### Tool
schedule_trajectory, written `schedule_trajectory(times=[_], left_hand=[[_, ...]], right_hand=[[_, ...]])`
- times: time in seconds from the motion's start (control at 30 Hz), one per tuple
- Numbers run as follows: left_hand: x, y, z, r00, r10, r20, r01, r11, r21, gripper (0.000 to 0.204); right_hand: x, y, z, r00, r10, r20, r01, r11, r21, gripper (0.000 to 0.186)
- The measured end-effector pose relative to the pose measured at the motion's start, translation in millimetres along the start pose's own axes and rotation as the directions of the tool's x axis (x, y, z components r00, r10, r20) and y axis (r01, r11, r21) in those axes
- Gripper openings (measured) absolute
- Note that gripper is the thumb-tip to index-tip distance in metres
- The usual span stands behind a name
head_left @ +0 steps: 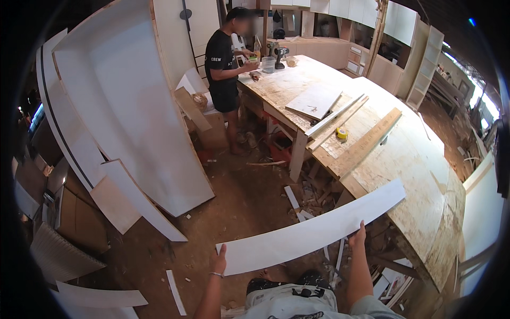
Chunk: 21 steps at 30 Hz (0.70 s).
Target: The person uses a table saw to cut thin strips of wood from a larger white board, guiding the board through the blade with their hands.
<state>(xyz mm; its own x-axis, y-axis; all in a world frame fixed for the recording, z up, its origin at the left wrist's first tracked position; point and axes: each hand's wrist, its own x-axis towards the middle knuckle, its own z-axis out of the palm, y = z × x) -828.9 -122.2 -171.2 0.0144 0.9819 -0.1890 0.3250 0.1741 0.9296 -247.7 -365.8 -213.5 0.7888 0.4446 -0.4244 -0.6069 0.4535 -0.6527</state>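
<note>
A long white board (303, 236) is held out in front of my body, its right end over the edge of the workbench (425, 202). My left hand (219, 259) grips the board's left end, thumb up along the white face. My right hand (358, 237) holds the lower edge right of the middle, the fingers mostly hidden behind the board. On the bench beyond lie a yellow tape measure (341, 133), a bare wooden strip (369, 139) and a flat white panel (313, 101).
Another person (226, 69) stands at the bench's far left corner, hands on a small container. Near them are a cordless drill (280, 56) and a clear tub (269, 65). A tall white panel (127, 95) leans at left. Offcuts (292, 199) litter the floor under the bench.
</note>
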Motion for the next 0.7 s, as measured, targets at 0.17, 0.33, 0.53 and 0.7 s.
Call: schedule_trajectory(times=[0.17,0.33,0.53,0.7], left_hand=[[-21,35,-36,0.995,-0.048,0.082,0.03,0.977,0.211,0.08],[-15,6,-65,0.894,-0.441,0.078,0.387,0.848,0.361,0.088],[-38,-88,-53,0.908,-0.402,-0.118,0.419,0.875,0.244,0.089],[-41,-87,-38,0.887,-0.458,0.064,0.462,0.874,-0.151,0.085]], right_hand=[[15,33,6,0.994,-0.056,-0.099,0.061,0.996,0.057,0.049],[-53,57,64,0.991,-0.128,-0.041,0.129,0.991,0.022,0.046],[-40,57,82,0.999,-0.02,-0.04,0.014,0.989,-0.149,0.039],[-2,74,83,0.991,-0.136,-0.005,0.128,0.942,-0.31,0.045]])
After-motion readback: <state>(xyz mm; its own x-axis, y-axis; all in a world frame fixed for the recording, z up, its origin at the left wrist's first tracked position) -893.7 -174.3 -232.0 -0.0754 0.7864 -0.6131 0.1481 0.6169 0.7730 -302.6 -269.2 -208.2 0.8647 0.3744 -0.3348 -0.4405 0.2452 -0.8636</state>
